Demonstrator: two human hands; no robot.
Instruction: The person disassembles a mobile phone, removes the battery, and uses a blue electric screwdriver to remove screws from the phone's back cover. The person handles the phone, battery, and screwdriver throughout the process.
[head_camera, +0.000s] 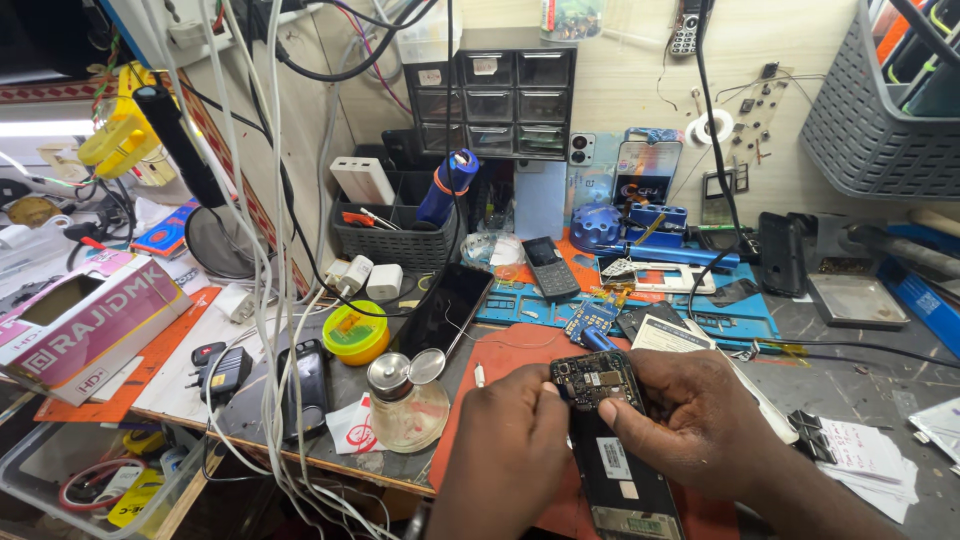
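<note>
Left hand (515, 440), right hand (690, 420) pinch circuit board (597, 380) between fingertips.

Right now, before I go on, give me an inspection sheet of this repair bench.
Surface: red work mat on a grey bench, partly covered.
Job's things: small circuit board held over an opened phone body.
Clutter: glass solvent bottle, yellow paste tin, black smartphone, keypad phone, parts drawer cabinet.
Grippers: left hand and right hand both pinch the board's edges.
Cables: white cable bundle hangs across the left side; black lead drops from above.
Surroundings: grey basket on the wall, top right.
</note>
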